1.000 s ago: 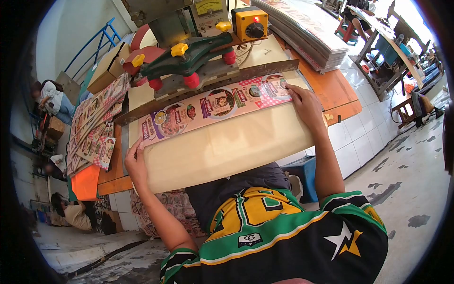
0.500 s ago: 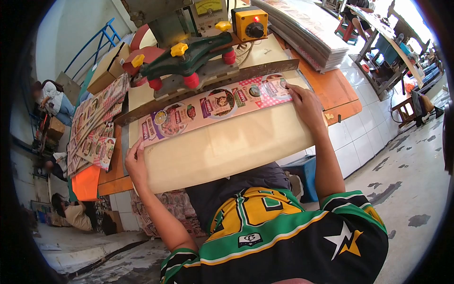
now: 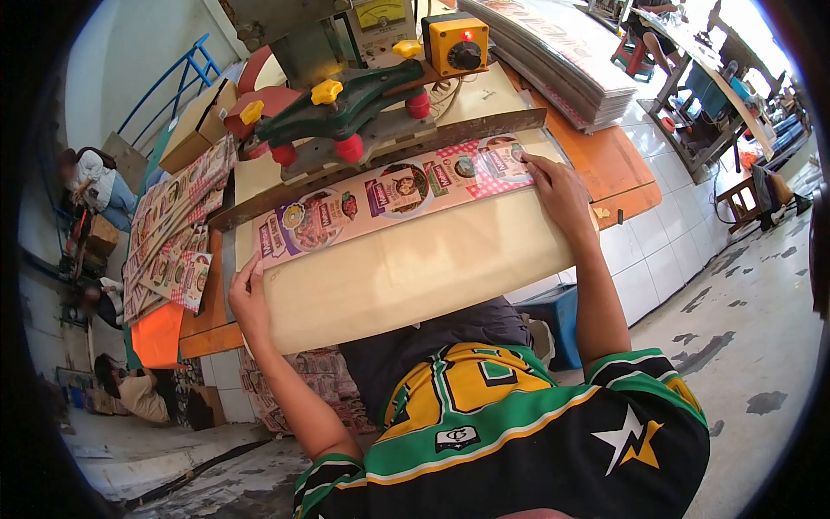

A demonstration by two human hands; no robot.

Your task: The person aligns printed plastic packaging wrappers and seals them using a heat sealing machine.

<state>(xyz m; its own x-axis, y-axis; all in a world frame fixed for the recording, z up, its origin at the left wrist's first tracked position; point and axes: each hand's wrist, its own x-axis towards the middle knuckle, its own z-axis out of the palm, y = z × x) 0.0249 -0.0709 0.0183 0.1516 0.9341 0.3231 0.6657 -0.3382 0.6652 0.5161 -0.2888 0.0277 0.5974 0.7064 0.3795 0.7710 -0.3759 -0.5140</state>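
Note:
A long printed plastic sheet (image 3: 359, 206) with food pictures lies across the cream-coloured work surface (image 3: 415, 259), its far edge along the metal bar of a heat-press machine. My left hand (image 3: 251, 303) pinches the sheet's left end, thumb and fingertips together at its near corner. At the opposite end my right hand (image 3: 560, 195) grips the sheet with the thumb on top; its other fingers are partly hidden. Just beyond the sheet stands the machine's green clamp frame (image 3: 359, 104), with yellow knobs and red feet.
Piled printed strips (image 3: 173, 225) lie at the left beside a cardboard box (image 3: 199, 125). A yellow control box (image 3: 456, 45) with a lit red lamp sits behind. Tall stacked sheets (image 3: 553, 60) stand at the back right. Other people (image 3: 104, 186) are at the far left.

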